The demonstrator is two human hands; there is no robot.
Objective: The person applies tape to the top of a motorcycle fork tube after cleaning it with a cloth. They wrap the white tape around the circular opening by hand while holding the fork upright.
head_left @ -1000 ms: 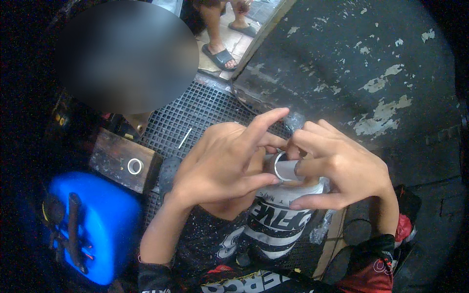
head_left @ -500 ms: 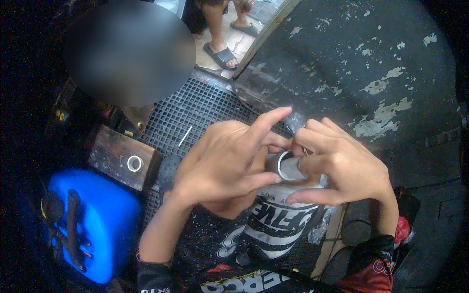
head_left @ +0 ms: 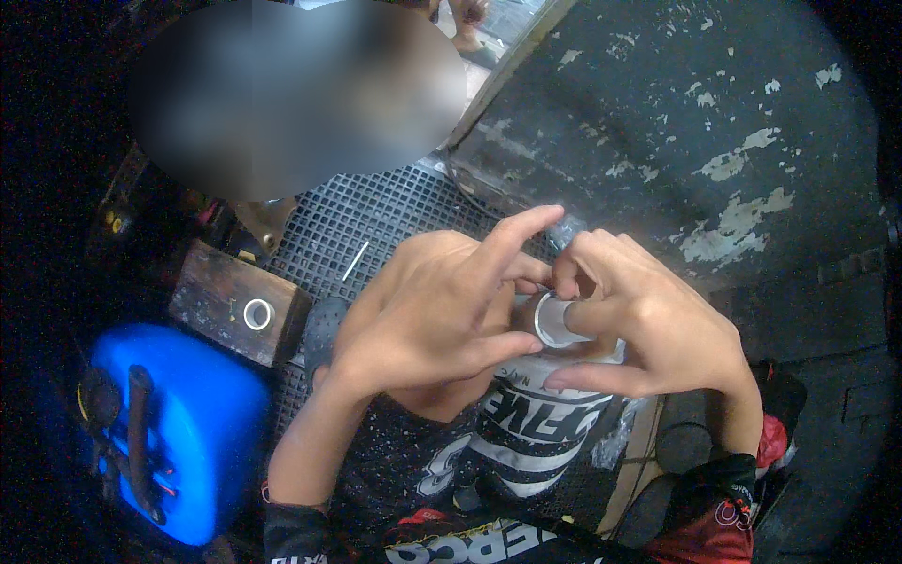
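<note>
My left hand (head_left: pixel 442 310) is closed on a short white ring (head_left: pixel 548 331), its thumb at the lower edge and some fingertips at the upper edge. The index finger of that hand points up and away. From the other side, my right hand (head_left: pixel 648 315) reaches to the ring. One of its fingers goes into the opening, others curl at the upper edge, and the thumb sticks out below. The ring's inner face looks pale grey, and its far side is hidden behind my fingers. Both hands are over my legs.
A similar white ring (head_left: pixel 258 315) lies on a wooden block (head_left: pixel 211 296) at the left. Nearer is a blue container (head_left: pixel 216 414) with a dark hammer-like tool (head_left: pixel 141 432) on top. A thin white stick (head_left: pixel 355 261) lies on the black grid mat (head_left: pixel 376 211). A peeling dark panel (head_left: pixel 658 141) stands right.
The ring has tilted slightly, so its inner face looks brighter. My right hand has shifted a little; the left stays nearly still. A larger blurred area now covers the person's legs at the back.
</note>
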